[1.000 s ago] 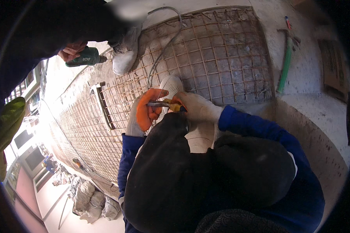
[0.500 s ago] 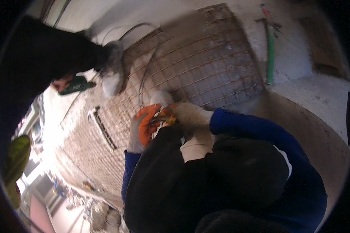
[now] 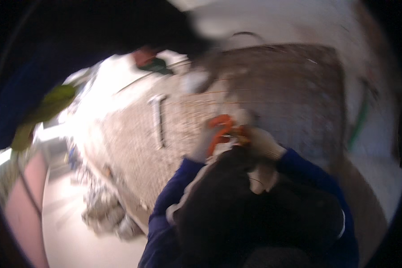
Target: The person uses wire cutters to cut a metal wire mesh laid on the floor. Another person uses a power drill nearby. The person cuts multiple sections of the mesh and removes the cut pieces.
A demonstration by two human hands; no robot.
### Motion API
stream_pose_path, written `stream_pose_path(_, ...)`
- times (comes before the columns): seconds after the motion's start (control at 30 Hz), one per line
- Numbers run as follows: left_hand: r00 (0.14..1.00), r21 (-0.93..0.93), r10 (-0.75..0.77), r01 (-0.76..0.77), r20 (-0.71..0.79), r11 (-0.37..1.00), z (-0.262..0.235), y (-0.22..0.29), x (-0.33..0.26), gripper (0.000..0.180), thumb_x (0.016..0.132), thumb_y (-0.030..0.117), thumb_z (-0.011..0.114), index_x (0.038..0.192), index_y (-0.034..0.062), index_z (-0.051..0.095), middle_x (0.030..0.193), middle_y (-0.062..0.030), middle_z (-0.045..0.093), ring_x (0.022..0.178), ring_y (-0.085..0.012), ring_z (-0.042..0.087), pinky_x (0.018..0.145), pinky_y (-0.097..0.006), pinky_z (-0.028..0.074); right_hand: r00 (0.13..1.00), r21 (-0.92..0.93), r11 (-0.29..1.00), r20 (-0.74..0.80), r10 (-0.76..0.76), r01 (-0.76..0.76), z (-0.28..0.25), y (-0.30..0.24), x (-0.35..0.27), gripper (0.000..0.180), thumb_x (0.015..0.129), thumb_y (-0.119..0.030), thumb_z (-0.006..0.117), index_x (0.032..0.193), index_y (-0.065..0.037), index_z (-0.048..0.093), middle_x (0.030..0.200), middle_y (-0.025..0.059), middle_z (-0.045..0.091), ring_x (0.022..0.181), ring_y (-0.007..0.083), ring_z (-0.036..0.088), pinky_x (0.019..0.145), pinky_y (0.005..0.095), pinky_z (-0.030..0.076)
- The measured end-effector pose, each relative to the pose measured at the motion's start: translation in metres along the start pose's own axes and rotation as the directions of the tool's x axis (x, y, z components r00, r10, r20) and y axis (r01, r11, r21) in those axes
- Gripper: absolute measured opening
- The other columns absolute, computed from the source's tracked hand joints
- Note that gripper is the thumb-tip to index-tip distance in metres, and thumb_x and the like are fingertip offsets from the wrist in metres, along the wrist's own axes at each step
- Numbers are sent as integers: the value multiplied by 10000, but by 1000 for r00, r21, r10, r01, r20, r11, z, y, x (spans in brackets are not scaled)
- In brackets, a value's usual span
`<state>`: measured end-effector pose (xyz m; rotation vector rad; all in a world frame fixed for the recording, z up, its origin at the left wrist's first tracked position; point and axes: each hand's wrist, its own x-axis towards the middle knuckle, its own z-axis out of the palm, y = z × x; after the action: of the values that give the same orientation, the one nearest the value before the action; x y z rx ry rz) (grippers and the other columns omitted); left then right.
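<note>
The gloved left hand (image 3: pixel 216 135) and right hand (image 3: pixel 262 142) are together just beyond the dark-trousered knee (image 3: pixel 232 167), at a blurred yellow-handled hand tool (image 3: pixel 243 139), probably stiff and fairly light, best gripped by its handle, though whether either's fingers are closed I cannot tell

bright orange runs over the fingers of the left glove (image 3: pixel 213 141), off-white over its cuff; the right glove (image 3: pixel 262 142) looks cream. the blurred hand tool (image 3: pixel 243 136) glows yellow-orange. sleeves (image 3: pixel 312 172) are deep blue, trousers (image 3: pixel 236 205) black. rust-orange lines stripe the tan mesh (image 3: pixel 183 127). i can see a green hammer handle (image 3: pixel 359 124), a co-worker's dark green drill (image 3: pixel 158 67) and, over there, a pink wall (image 3: pixel 22 223).
</note>
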<state>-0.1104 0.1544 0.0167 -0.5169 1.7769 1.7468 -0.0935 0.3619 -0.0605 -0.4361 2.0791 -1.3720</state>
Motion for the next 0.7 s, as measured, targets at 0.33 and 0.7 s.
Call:
stream_pose_path(0.33,997,-228,-75,70,-16,971,9,4,6,195,904,108,647,1083,57,587,1110,-83,606,1059,-235,633,862,-494,579,983,-53,982,-28,-181,180,-1,4,-3,386,946,-231,586,1281,-72,481,1093,225,620,961,436,633,760,485,506)
stream_pose_path(0.7,995,-299,43,-15,87,954,2,-10,8,484,982,343,584,1332,22,493,1324,-142,529,1230,-293,558,919,-535,555,988,-235,970,155,-29,66,-14,1,3,369,890,-134,588,1238,-21,536,1007,209,659,921,370,662,812,491,519)
